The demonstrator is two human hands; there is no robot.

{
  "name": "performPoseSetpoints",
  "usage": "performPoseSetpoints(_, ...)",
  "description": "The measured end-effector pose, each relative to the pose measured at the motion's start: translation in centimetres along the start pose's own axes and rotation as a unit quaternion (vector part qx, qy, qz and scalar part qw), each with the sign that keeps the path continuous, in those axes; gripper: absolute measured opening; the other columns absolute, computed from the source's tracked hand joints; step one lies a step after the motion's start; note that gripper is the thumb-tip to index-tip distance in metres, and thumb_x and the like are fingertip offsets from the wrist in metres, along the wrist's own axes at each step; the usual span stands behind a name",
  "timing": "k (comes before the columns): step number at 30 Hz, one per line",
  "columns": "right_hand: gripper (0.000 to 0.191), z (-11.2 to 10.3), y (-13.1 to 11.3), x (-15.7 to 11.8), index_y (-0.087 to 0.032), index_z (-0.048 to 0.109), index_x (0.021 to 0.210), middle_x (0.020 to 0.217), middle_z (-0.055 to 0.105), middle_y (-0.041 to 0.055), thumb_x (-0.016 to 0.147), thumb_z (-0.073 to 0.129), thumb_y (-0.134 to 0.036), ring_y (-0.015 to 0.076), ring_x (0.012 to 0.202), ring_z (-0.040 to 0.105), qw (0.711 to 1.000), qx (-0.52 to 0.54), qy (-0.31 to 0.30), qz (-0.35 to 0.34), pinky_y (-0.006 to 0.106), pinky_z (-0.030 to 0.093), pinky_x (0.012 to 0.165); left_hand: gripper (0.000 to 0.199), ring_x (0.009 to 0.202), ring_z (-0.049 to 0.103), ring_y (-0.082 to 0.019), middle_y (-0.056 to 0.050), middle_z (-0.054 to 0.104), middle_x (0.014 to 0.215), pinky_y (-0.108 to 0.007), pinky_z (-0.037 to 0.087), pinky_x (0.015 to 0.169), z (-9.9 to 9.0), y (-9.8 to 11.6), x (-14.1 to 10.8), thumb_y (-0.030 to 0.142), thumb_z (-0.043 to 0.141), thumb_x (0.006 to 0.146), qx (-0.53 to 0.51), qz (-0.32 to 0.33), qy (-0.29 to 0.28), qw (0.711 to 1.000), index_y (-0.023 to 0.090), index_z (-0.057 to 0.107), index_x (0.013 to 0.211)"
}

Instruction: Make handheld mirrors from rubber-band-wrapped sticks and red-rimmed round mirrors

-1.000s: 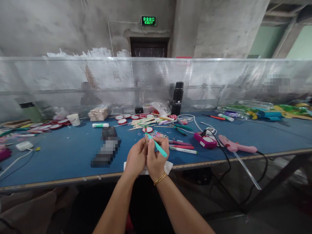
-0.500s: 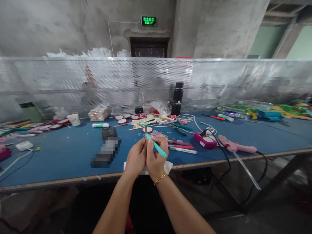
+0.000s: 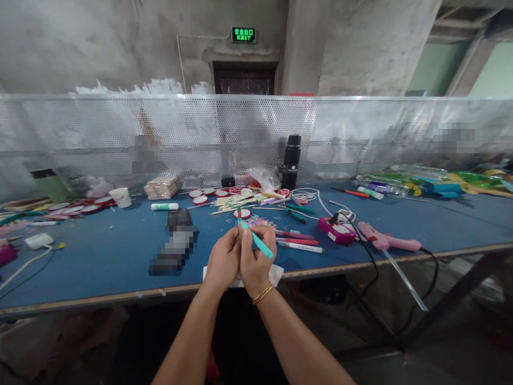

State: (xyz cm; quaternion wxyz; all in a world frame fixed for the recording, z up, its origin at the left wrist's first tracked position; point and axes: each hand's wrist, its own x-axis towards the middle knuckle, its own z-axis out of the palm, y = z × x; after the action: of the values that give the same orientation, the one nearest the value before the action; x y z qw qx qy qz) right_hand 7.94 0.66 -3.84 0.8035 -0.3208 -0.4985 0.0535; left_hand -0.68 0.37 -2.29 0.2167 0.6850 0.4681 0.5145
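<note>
My right hand (image 3: 258, 254) is closed round a teal marker pen (image 3: 259, 243), which slants with its tip toward my left hand. My left hand (image 3: 225, 259) pinches a narrow craft stick (image 3: 239, 213) whose upper end shows green and reddish bands. The pen's tip meets the stick or lies very close to it; my fingers hide the exact spot. Both hands touch each other near the table's front edge, above a white sheet of paper (image 3: 276, 274). Just beyond the stick lies a round white disc with a red rim (image 3: 244, 213), beside small coloured rings (image 3: 260, 222).
Several markers (image 3: 300, 247) lie right of my hands, with a magenta power box (image 3: 337, 231) and a pink glue gun (image 3: 388, 238) farther right. Loose craft sticks (image 3: 234, 201) and a black bottle (image 3: 291, 163) stand behind. A blurred dark object (image 3: 176, 248) lies left.
</note>
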Motion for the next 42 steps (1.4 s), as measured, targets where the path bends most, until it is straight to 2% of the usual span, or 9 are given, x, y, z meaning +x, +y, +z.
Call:
performPoseSetpoints(8,0.012,0.09,0.12,-0.08,-0.021,0.057,0.091,0.085,0.061,0.0011,0.098,0.058,-0.03,0.016,0.076,0.06,1.0,-0.01,0.01,0.012,0.033,0.051,0.073,0.022,0.076,0.061,-0.019,-0.001,0.07,0.081,-0.027,0.044,0.069,0.04,-0.15,0.03,0.036,0.053,0.096,0.002,-0.002,0.006,1.0,0.022,0.062,0.081)
performPoseSetpoints(14,0.011,0.1,-0.01,0.01,-0.021,0.058,0.089,0.084,0.061,0.0012,0.097,0.058,-0.029,0.0164,0.076,0.06,1.0,-0.007,0.019,0.012,0.034,0.051,0.073,0.025,0.077,0.061,-0.018,0.0,0.067,0.077,-0.026,0.043,0.068,-0.02,0.09,-0.01,0.037,0.052,0.097,0.0,0.0,0.002,1.0,0.022,0.057,0.077)
performPoseSetpoints(26,0.01,-0.02,0.16,-0.12,-0.021,0.058,0.091,0.084,0.062,0.001,0.098,0.059,-0.028,0.0163,0.078,0.061,1.0,0.013,-0.011,0.006,0.033,0.051,0.074,0.023,0.07,0.052,-0.017,0.002,0.063,0.075,-0.027,0.04,0.067,0.06,-0.25,-0.07,0.036,0.053,0.096,-0.001,-0.003,-0.001,1.0,0.022,0.057,0.078)
performPoseSetpoints(42,0.011,0.07,0.3,-0.2,-0.021,0.058,0.091,0.085,0.061,0.001,0.098,0.059,-0.029,0.0163,0.077,0.06,1.0,0.005,0.002,0.018,0.033,0.051,0.073,0.023,0.076,0.058,-0.018,0.0,0.066,0.081,-0.027,0.042,0.071,-0.03,0.1,-0.02,0.036,0.051,0.098,0.006,-0.006,-0.006,1.0,0.022,0.059,0.082)
